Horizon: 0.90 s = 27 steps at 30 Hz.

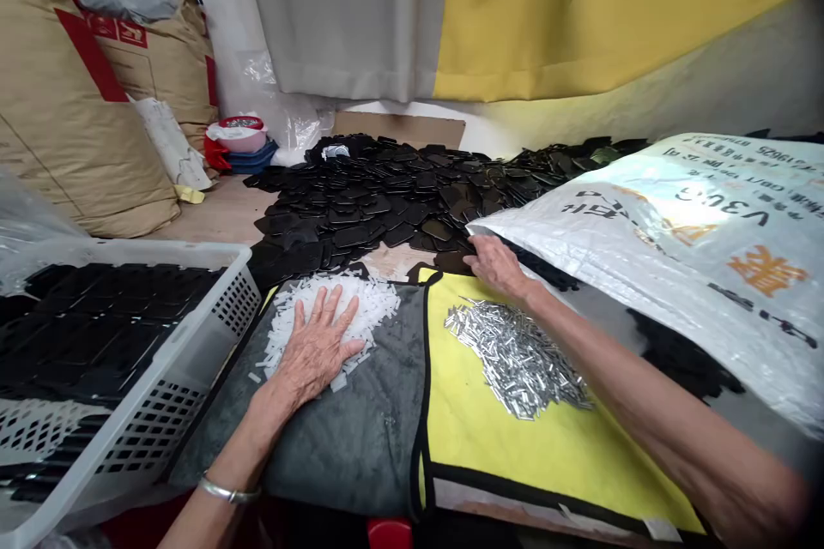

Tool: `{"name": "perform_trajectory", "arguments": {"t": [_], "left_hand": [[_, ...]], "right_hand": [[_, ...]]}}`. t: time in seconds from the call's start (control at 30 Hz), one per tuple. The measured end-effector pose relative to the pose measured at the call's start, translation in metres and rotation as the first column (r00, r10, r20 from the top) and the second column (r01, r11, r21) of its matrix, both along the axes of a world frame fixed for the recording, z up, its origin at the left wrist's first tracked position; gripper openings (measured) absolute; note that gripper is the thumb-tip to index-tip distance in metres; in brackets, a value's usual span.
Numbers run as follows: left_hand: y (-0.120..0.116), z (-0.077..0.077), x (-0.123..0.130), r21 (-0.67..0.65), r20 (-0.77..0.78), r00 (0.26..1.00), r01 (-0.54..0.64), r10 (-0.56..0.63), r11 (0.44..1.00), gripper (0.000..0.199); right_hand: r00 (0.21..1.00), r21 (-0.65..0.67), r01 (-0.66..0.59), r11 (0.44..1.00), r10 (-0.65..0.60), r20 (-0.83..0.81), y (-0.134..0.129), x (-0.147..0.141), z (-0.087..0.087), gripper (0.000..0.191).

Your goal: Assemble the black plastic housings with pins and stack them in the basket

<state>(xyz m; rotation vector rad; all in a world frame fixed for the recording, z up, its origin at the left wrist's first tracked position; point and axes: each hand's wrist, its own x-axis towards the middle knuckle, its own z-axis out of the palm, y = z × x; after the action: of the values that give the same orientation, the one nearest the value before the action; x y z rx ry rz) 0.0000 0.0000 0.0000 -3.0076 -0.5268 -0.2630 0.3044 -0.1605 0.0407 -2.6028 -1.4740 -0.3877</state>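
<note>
My left hand [317,345] lies flat with fingers spread on a heap of small white pieces [379,302], which rests on a dark grey cloth [360,446]. Beyond the yellow cloth [489,446], my right hand [497,266] is at the near edge of a large white printed sack [644,232]; its fingertips are partly hidden, and whether they grip the sack edge is unclear. Many short silvery metal pins [515,356] lie on the yellow cloth, just below my right forearm.
A wide pile of flat black pieces [399,197] spreads behind the cloths. The white basket [186,334] at left holds black parts. Large brown paper sacks [70,103] and a pink bowl [241,135] stand at back left. Grey and yellow curtains [515,17] hang behind.
</note>
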Motion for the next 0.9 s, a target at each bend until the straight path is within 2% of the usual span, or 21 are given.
{"name": "perform_trajectory", "arguments": {"t": [0.07, 0.17, 0.43, 0.63, 0.77, 0.9], "left_hand": [[-0.001, 0.001, 0.004, -0.006, -0.011, 1.000, 0.009, -0.009, 1.000, 0.056], [-0.003, 0.002, 0.006, 0.005, -0.034, 0.999, 0.015, -0.015, 1.000, 0.057], [-0.010, 0.003, 0.006, 0.015, -0.065, 0.998, -0.007, 0.008, 1.000, 0.063], [-0.012, 0.005, 0.009, -0.019, -0.064, 0.998, -0.016, 0.014, 1.000, 0.064], [-0.011, 0.011, 0.001, -0.148, -0.058, 0.998, -0.001, -0.007, 0.989, 0.061], [-0.014, 0.014, -0.016, -0.224, 0.062, 0.998, -0.011, 0.026, 0.975, 0.060]], "right_hand": [[1.000, -0.087, 0.014, 0.996, -0.014, -0.006, 0.003, 0.027, -0.003, 0.032], [0.999, -0.185, -0.025, 0.982, 0.029, 0.016, 0.008, 0.041, -0.005, 0.032], [0.993, -0.293, -0.036, 0.955, 0.067, 0.093, 0.007, 0.021, 0.003, 0.038], [0.995, -0.454, -0.099, 0.885, 0.073, -0.074, 0.023, 0.026, 0.007, 0.030], [0.985, -0.522, -0.076, 0.850, -0.018, -0.171, 0.039, 0.030, 0.013, 0.037], [0.962, -0.557, -0.030, 0.830, -0.128, -0.242, 0.053, 0.033, 0.020, 0.043]]}}
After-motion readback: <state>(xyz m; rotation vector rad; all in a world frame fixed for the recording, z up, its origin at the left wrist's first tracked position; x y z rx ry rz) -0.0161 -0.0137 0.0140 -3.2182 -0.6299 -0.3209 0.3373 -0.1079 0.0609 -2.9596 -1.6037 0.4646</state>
